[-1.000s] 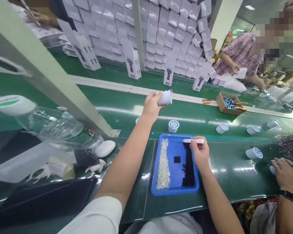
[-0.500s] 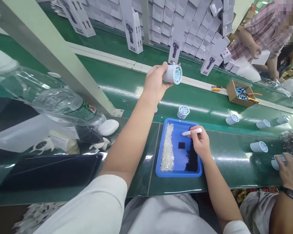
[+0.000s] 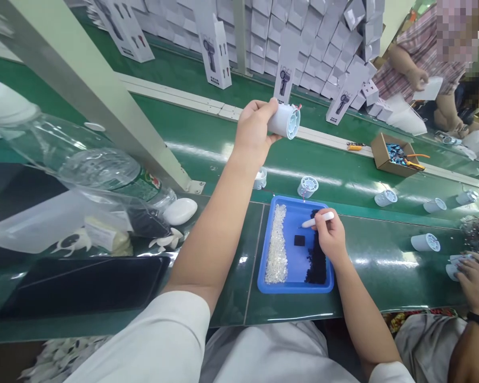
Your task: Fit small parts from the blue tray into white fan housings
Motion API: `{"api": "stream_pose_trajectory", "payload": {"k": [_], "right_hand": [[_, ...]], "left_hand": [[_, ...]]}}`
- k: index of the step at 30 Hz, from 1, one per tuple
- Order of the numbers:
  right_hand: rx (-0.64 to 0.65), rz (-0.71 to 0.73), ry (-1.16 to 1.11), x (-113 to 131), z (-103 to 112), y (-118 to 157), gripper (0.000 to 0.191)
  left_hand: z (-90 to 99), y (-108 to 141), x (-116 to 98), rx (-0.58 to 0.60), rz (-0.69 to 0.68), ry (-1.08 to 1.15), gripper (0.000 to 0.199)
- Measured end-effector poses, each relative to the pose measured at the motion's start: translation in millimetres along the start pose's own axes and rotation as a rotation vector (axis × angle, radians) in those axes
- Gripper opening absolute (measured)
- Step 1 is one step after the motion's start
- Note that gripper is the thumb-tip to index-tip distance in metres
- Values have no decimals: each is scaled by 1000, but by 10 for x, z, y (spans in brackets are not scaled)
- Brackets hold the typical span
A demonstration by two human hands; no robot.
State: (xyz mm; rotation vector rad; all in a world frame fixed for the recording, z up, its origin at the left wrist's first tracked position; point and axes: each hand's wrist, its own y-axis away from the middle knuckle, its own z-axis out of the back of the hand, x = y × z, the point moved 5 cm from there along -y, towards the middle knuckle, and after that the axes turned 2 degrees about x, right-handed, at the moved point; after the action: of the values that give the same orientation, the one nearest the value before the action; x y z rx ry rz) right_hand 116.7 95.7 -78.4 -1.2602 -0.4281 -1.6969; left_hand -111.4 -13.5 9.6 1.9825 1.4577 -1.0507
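Note:
My left hand (image 3: 255,125) is raised over the far side of the bench, its fingers wrapped round a pale blue cylindrical housing (image 3: 280,121). The housing lies on its side, its spoked end turned right, with a bit of red wire at the rim. In my right hand (image 3: 330,234) is a white pen-shaped tool (image 3: 320,218), its thin tip pointing left over a blue tray (image 3: 264,266). White small parts (image 3: 277,250) fill the tray's left side and black small parts (image 3: 316,263) its right. Between them lies a black square (image 3: 299,240), just below the tool's tip.
Behind the tray stands another housing (image 3: 307,186); one more (image 3: 260,178) is partly behind my forearm. Several stand to the right, near a co-worker's hand (image 3: 477,282). A carton of parts (image 3: 395,154) sits farther back. A metal post (image 3: 115,106) and plastic bottle (image 3: 99,159) are at left.
The housing in my left hand has turned a little, so its spoked end faces me less. The tool's tip has shifted slightly right and down. The view has moved slightly.

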Motion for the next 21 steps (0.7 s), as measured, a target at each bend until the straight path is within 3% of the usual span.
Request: {"api": "stream_pose_trajectory", "payload": {"k": [3, 7, 11, 21], "right_hand": [[-11, 61, 110, 69, -1, -17, 25], [-179, 140, 145, 122, 76, -16, 30], [-269, 146, 144, 91, 131, 1, 35], [-226, 121, 138, 41, 123, -18, 27]], "left_hand": [[10, -23, 23, 16, -13, 7, 25], [-13, -1, 23, 35, 5, 6, 25], [-50, 61, -24, 25, 29, -36, 25], [-9, 7, 37, 46, 24, -31, 28]]}}
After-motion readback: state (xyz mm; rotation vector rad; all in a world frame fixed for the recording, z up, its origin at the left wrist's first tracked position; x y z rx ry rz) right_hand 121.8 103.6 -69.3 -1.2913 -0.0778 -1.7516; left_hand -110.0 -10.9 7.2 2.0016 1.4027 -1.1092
